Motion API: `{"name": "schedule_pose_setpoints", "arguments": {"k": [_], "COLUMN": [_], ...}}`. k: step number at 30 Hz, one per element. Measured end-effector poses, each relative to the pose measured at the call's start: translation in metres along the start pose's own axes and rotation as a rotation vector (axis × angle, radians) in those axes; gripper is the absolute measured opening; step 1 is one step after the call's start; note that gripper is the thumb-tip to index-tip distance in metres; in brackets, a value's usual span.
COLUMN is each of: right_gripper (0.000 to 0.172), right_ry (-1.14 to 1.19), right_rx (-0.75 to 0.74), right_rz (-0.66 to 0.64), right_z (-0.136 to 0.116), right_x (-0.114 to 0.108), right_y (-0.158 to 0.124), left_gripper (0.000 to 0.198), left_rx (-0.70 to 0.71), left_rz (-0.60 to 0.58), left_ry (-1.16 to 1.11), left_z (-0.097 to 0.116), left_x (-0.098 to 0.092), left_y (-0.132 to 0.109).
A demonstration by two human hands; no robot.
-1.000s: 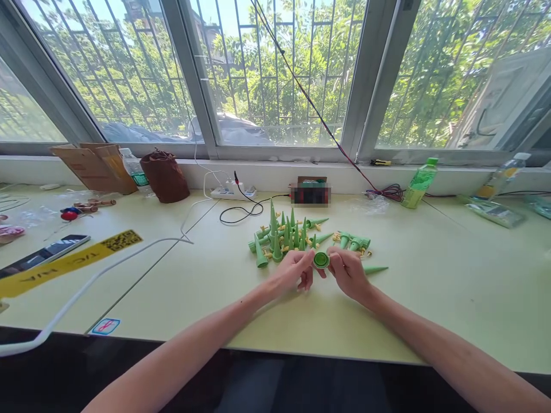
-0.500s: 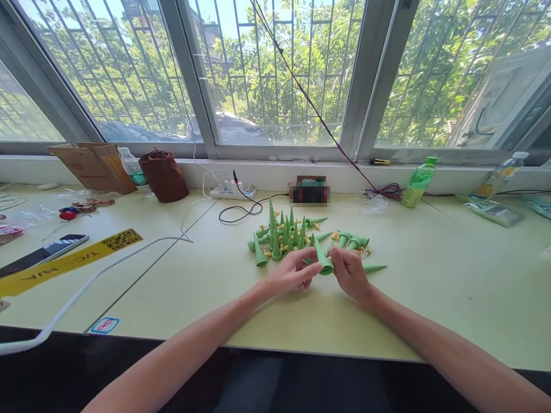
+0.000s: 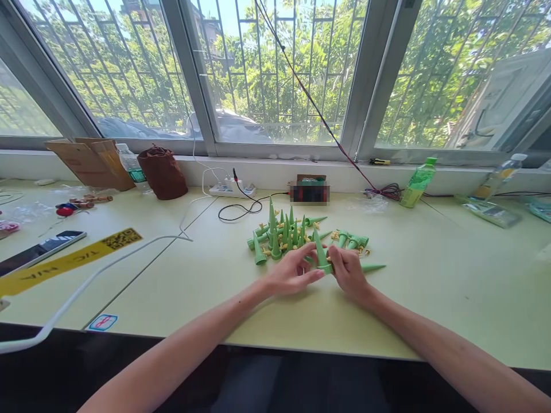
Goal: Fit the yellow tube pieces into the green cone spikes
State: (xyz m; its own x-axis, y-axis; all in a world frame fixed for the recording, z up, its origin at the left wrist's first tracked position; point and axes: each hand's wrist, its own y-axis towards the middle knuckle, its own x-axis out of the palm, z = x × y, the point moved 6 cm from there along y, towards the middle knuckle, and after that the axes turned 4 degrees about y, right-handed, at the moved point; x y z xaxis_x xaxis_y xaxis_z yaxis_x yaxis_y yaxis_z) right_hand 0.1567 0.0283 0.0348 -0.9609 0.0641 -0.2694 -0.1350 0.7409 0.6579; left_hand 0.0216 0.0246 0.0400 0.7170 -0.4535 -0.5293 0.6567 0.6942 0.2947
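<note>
A green plastic watering spike (image 3: 321, 257), shaped like a cone, stands point up between my hands just above the table. My left hand (image 3: 297, 271) holds it from the left, thumb by its wide base and fingers behind. My right hand (image 3: 345, 269) is closed at its right side, pinching what looks like the small yellow valve there; the fingers mostly hide it. Right behind lies a heap of green watering spikes (image 3: 276, 248), some upright, some on their sides, with small yellow valves among them. One loose spike (image 3: 373, 267) points right beside my right hand.
A white power strip (image 3: 232, 189) with cables stands by the windowsill, near a pixelated dark box (image 3: 309, 193). A green bottle (image 3: 419, 182) is at the back right. At left are a brown pouch (image 3: 162, 173), a phone (image 3: 41, 252) and a white cable (image 3: 86, 287) with a yellow tag.
The held spike has tipped more upright, so its open base no longer faces me. My left thumb has shifted slightly down by the base; my right hand stays closed beside it.
</note>
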Motion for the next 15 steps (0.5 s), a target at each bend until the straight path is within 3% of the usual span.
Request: {"name": "schedule_pose_setpoints", "arguments": {"k": [10,15], "right_gripper": [0.055,0.055], "right_ry": [0.067,0.106], "right_rx": [0.095,0.119], "right_rz": [-0.04,-0.021], "right_z": [0.012,0.014], "right_x": [0.004,0.004], "right_y": [-0.001,0.0], "left_gripper": [0.036,0.035], "left_rx": [0.091,0.17], "left_rz": [0.114,0.105], "left_ry": [0.306,0.469], "left_z": [0.001,0.002], "left_x": [-0.003,-0.003], "left_y": [-0.001,-0.004]}}
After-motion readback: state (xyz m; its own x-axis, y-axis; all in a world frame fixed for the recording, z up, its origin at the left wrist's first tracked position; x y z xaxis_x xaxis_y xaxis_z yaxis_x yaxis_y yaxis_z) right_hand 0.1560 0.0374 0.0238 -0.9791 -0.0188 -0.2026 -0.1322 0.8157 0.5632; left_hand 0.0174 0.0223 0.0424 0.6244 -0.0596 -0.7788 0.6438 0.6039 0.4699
